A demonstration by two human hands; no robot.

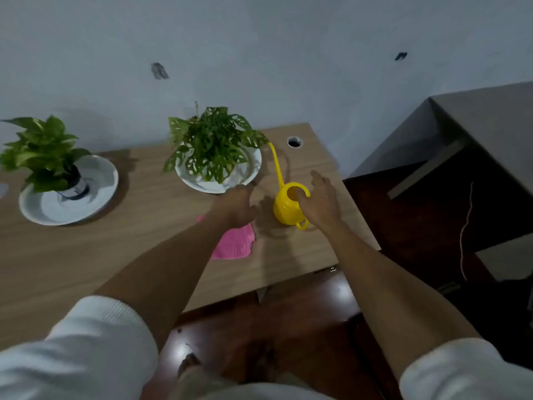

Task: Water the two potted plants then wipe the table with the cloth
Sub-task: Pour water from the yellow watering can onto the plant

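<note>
A yellow watering can [285, 207] with a long thin spout stands on the wooden table [101, 249] near its right end. My right hand [320, 197] hovers over the can's right side with fingers spread, the thumb at its mouth. My left hand [238, 204] is just left of the can, fingers loosely curled, holding nothing. Under my left wrist lies a pink cloth [235, 243], partly hidden by the arm. A holey-leaved plant [215, 142] sits in a white dish behind the hands. A second potted plant [43, 153] stands in a white dish [95, 194] at the far left.
The table backs onto a pale wall, with a round cable hole [294, 142] at its back right corner. Its right edge drops to a dark red floor [288, 327]. A grey cabinet [476, 134] stands to the right.
</note>
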